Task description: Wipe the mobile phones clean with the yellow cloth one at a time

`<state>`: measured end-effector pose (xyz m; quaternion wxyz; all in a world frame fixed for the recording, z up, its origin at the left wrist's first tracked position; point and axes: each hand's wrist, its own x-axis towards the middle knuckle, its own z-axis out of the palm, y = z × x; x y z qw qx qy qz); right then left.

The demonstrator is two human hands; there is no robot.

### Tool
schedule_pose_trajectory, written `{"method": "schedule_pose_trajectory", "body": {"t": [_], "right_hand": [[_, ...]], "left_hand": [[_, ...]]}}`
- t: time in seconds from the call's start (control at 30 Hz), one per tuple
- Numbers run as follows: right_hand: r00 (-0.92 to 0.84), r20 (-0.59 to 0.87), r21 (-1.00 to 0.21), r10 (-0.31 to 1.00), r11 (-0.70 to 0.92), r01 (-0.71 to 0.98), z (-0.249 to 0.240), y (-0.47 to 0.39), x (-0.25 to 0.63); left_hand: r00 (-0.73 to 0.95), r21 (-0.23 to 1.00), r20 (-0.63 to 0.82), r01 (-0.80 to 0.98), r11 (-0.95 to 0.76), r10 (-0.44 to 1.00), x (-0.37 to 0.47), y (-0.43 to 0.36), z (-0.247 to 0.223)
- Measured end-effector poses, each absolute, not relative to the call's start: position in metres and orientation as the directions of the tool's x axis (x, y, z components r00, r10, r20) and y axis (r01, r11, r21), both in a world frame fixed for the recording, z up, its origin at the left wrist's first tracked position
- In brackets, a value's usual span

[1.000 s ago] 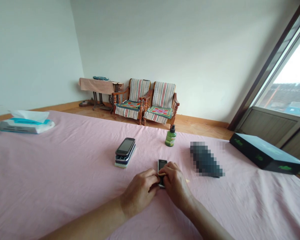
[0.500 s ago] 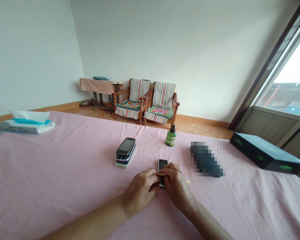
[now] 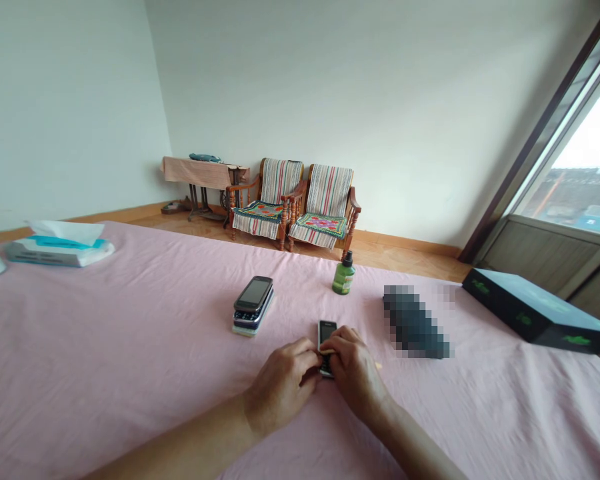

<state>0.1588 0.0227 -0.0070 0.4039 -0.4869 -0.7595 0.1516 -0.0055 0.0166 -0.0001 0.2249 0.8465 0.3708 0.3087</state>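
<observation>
Left hand [image 3: 283, 381] at phone [image 3: 328, 328], clamping unclear; right hand [image 3: 356, 367] pinches pale stick [image 3: 327, 351] over it, apparently working the surface; next move calls for light pressure, phone braced.

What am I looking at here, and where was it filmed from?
No machine: these are a person's bare left hand and right hand, seen from a camera on their head. On the pink cloth lie a slim dark phone with silvery edges, a stack of phones, a green bottle with black cap, a flat black box, a white-and-blue tissue pack and a pixelated dark object. The right fingers hold a small pale-yellow piece against the slim phone; the left fingers touch its side.
</observation>
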Motion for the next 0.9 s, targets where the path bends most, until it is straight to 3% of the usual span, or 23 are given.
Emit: {"method": "schedule_pose_trajectory", "body": {"t": [0.37, 0.9], "right_hand": [[-0.218, 0.458, -0.615, 0.862, 0.484, 0.622, -0.0061, 0.0193, 0.1604], [-0.214, 0.433, -0.633, 0.875, 0.465, 0.619, -0.0087, 0.0212, 0.1599]], "left_hand": [[0.42, 0.649, 0.348, 0.537, -0.539, 0.838, -0.0054, 0.0214, 0.0015], [0.438, 0.684, 0.311, 0.513, -0.519, 0.843, -0.0074, 0.0235, 0.0011]]}}
